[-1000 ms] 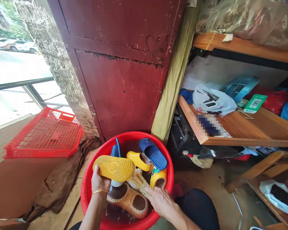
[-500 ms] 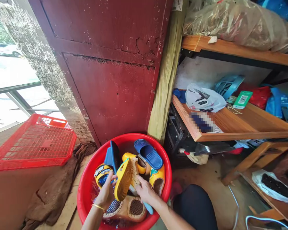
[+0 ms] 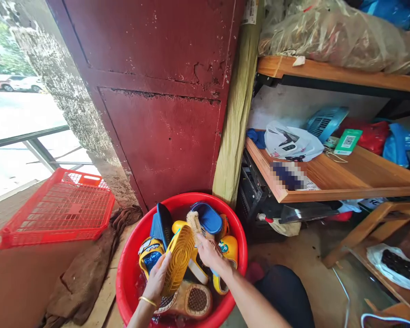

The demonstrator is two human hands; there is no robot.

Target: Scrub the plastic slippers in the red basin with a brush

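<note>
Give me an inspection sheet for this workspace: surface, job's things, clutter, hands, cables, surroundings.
Surface: red basin stands on the floor, with water in it.
Job's things: yellow slipper and brush are held over the basin; blue slipper and tan clog lie in it with other footwear.
Clutter: brown cloth and red crate lie left of the basin.
Hands: left hand grips the slipper; right hand grips the brush.
Cables: white cable on the floor, right.
Surroundings: chipped red metal door ahead; wooden shelves right.
</note>
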